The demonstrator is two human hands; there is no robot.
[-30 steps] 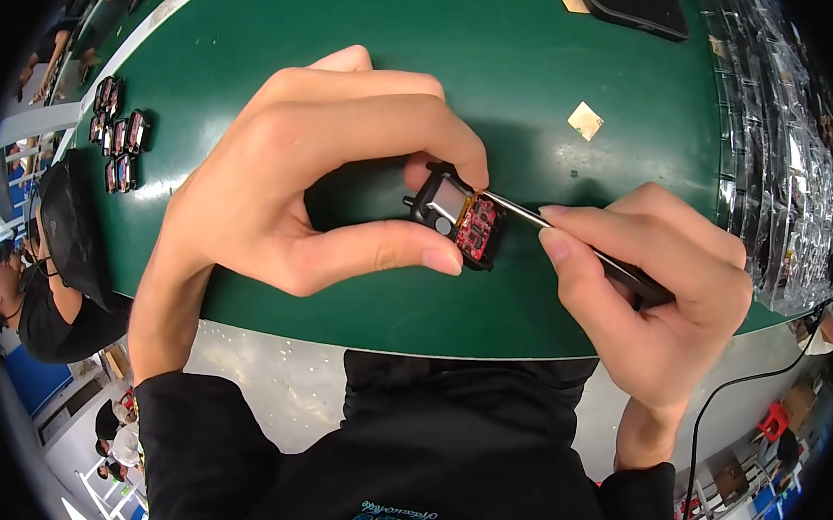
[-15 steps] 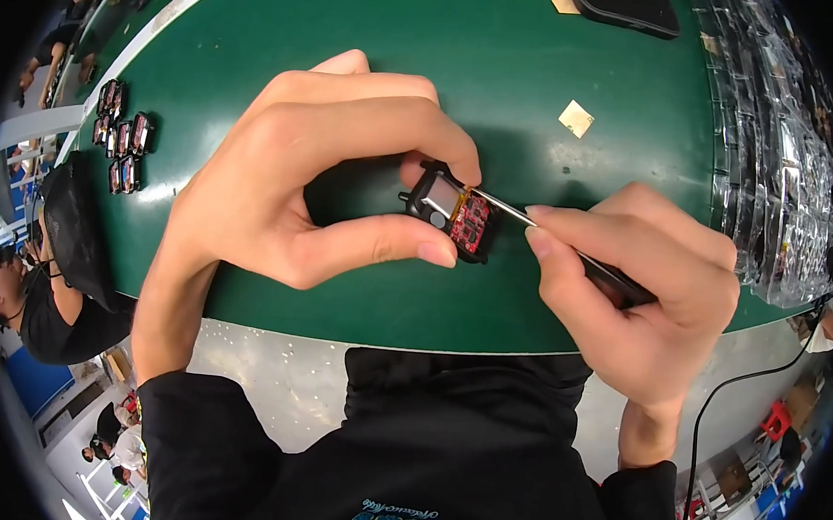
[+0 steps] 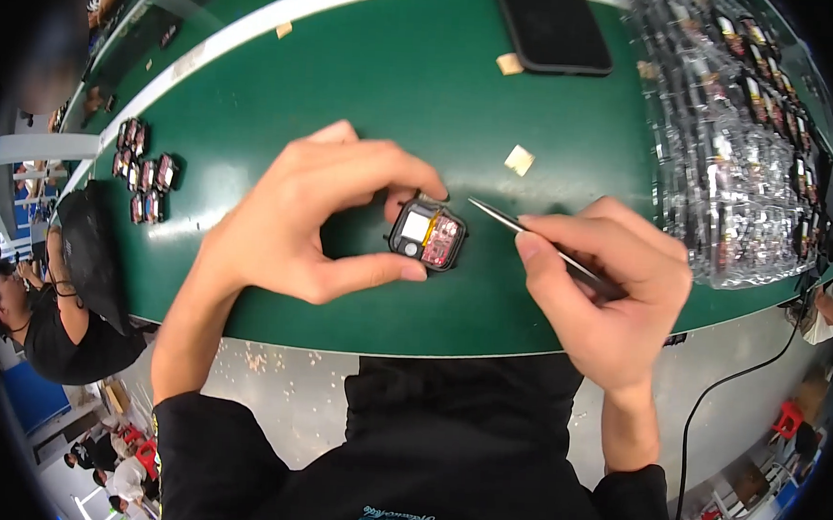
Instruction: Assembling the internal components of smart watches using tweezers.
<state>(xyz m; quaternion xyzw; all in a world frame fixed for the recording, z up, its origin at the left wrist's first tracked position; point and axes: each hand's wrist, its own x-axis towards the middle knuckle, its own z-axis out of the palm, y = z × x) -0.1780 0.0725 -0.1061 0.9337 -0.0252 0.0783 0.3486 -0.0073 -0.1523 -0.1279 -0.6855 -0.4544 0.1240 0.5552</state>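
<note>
My left hand (image 3: 315,222) pinches a small black device housing (image 3: 429,234) between thumb and fingers, just above the green table. Its open face shows a silver block, a red circuit board and a strip of yellow tape between them. My right hand (image 3: 613,284) is closed like a pen grip round metal tweezers (image 3: 503,219). Their pointed tip is to the right of the housing and apart from it.
Stacked clear plastic trays (image 3: 741,183) full of similar devices stand at the right. A black phone (image 3: 553,27) lies at the back, near small yellowish squares (image 3: 519,160). Several more housings (image 3: 148,175) sit at the left. A co-worker (image 3: 65,308) is beyond them.
The tweezers' tip has drawn away from the housing, which now faces up more fully. The view has shifted, so more of the phone and trays shows.
</note>
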